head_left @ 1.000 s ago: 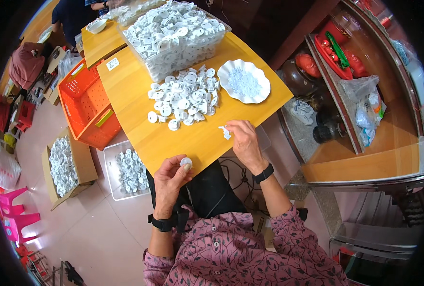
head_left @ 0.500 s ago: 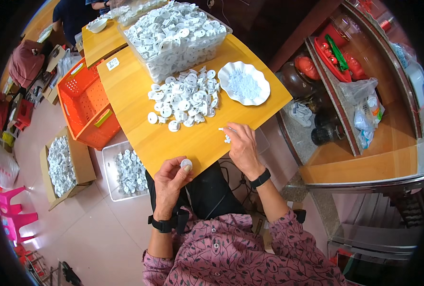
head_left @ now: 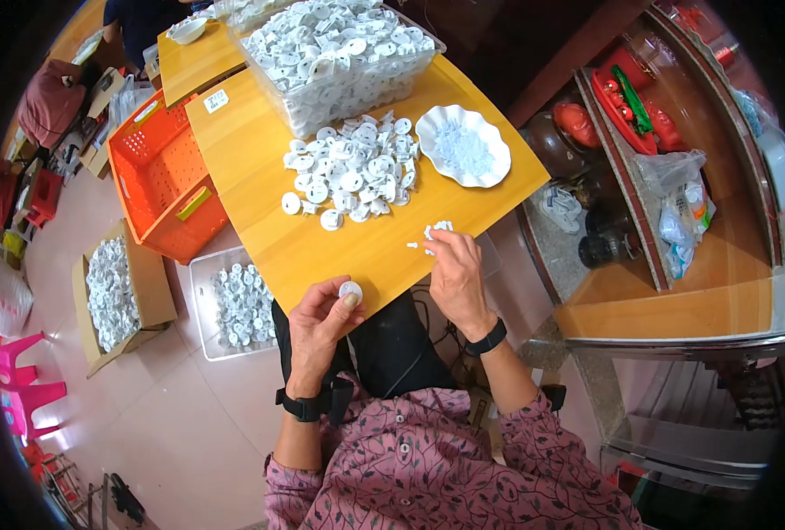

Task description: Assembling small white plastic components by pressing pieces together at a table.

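Note:
My left hand (head_left: pixel 322 316) pinches a round white plastic disc (head_left: pixel 350 290) between thumb and fingers, just off the table's near edge. My right hand (head_left: pixel 460 278) reaches over the near right edge of the yellow table (head_left: pixel 295 256). Its fingers are curled together at a few small white plastic pieces (head_left: pixel 444 226); whether one is between the fingertips is hidden. One small white peg (head_left: pixel 412 246) lies apart, left of those fingers. Beyond both hands, a heap of white round plastic parts (head_left: pixel 350 172) is spread on the tabletop.
A scalloped white dish (head_left: pixel 498 159) holds small clear pieces. Behind the heap stands a full clear plastic bin (head_left: pixel 357 99). On the left floor are an orange crate (head_left: pixel 154 190), a cardboard box (head_left: pixel 150 296) and a clear tub (head_left: pixel 205 327) of parts. Shelves (head_left: pixel 675 309) stand at right.
The view has shifted slightly. My right hand's fingers have moved onto the table edge, and more small white pieces show around them. My left hand still holds the disc, its face turned more upward.

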